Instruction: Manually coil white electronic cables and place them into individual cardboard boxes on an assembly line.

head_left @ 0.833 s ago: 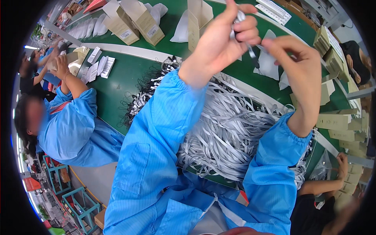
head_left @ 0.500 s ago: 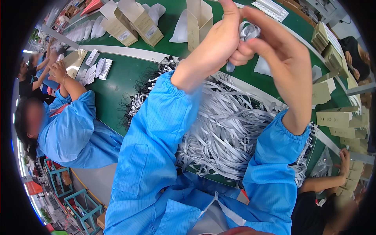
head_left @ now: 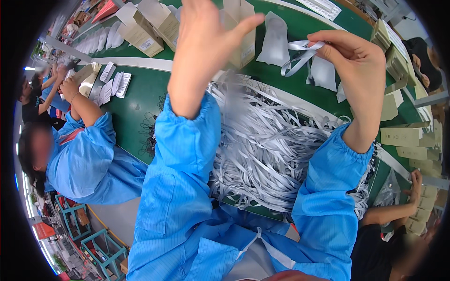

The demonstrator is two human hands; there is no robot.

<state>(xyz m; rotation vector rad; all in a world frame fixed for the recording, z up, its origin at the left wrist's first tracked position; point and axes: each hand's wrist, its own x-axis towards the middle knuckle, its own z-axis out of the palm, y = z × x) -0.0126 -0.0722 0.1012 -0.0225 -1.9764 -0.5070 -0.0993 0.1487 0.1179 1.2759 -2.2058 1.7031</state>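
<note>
My right hand [head_left: 358, 58] pinches a loosely looped pale grey lanyard [head_left: 300, 61] between thumb and fingertips. The loop hangs over the green bench, in front of small white pouches [head_left: 274, 40]. Blurred by motion, my left hand [head_left: 201, 44] is raised with its thumb stretched out to the right and nothing visible in it; its fingertips reach the top edge of the view. It partly covers an open cream box [head_left: 246, 47]. Below both hands lies a big heap of pale grey lanyards [head_left: 267, 154], with black cords at its far left end.
More open cream boxes [head_left: 140, 35] stand at the back left, near a row of white pouches. White printed cards [head_left: 123, 84] lie left on the green bench [head_left: 136, 112]. A co-worker in a blue smock [head_left: 98, 164] sits at left; another person's arm [head_left: 391, 213] rests at right.
My hands have come apart. The left moved left and its fingers spread; the right shifted right, keeping the lanyard, which went from a tight bundle to a loose hanging loop.
</note>
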